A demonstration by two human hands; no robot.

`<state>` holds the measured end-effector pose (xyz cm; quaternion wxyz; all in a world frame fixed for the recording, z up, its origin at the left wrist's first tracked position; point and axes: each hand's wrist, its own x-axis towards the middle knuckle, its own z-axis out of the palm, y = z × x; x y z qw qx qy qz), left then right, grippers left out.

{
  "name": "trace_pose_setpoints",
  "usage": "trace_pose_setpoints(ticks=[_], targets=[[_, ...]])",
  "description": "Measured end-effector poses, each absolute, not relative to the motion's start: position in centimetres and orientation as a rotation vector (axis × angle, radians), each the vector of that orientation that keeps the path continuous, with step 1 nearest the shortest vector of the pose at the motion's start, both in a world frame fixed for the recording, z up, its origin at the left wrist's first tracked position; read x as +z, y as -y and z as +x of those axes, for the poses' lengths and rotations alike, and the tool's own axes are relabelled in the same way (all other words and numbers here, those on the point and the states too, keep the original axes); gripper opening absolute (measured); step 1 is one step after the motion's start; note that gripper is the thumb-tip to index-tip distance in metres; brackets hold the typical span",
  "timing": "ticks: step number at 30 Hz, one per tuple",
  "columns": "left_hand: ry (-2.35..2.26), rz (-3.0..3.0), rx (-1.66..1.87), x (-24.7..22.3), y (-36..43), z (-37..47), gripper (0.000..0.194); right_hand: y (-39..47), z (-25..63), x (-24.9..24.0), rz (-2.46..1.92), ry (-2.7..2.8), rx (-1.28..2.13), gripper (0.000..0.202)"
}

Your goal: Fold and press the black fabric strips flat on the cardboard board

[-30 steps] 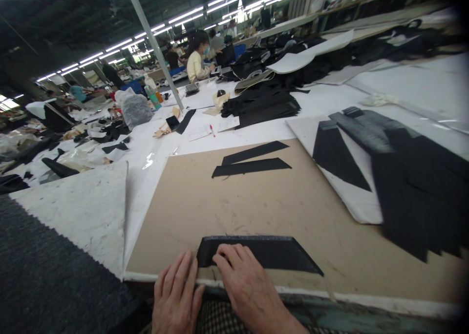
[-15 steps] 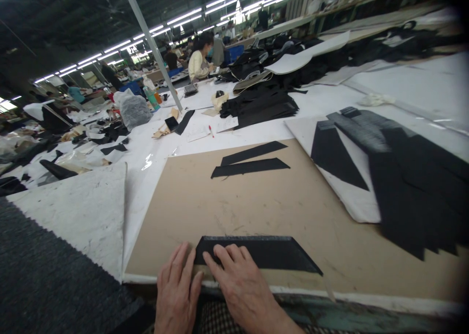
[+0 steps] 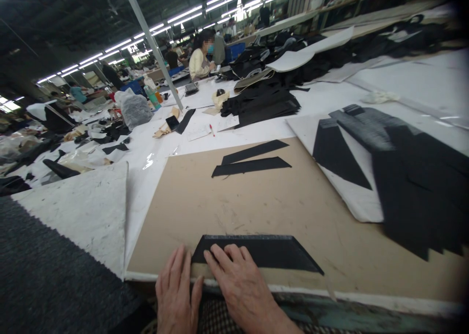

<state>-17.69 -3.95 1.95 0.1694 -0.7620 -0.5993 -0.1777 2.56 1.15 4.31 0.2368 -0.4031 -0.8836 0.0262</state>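
Observation:
A black trapezoid piece (image 3: 271, 253) lies flat near the front edge of a tan board (image 3: 183, 197). My right hand (image 3: 240, 280) rests on its left part, fingers spread and palm down. Beside the piece's left end, my left hand (image 3: 178, 285) lies on the board's edge with its fingers stretched out and the thumb apart. Neither hand grips anything. Farther back on the board are two narrow black strips, one (image 3: 254, 152) behind the other (image 3: 252, 167).
At the right, black cut pieces (image 3: 417, 187) overlap the board and a white sheet (image 3: 351, 197). Behind are a black stack (image 3: 267, 107), a phone (image 3: 171, 123), a red pen (image 3: 211, 130) and a metal pole (image 3: 154, 48). A person (image 3: 200, 60) sits farther away.
My left hand's fingers have shifted slightly left, away from the black piece, showing more of its left corner. My right hand has barely moved.

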Motion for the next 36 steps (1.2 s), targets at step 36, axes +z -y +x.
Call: trace_pose_setpoints(ticks=[36], targets=[[1.764, -2.265, -0.821, 4.5, 1.8, -17.5, 0.027, -1.4, 2.6, 4.3, -1.102, 2.384, 0.045, 0.051]])
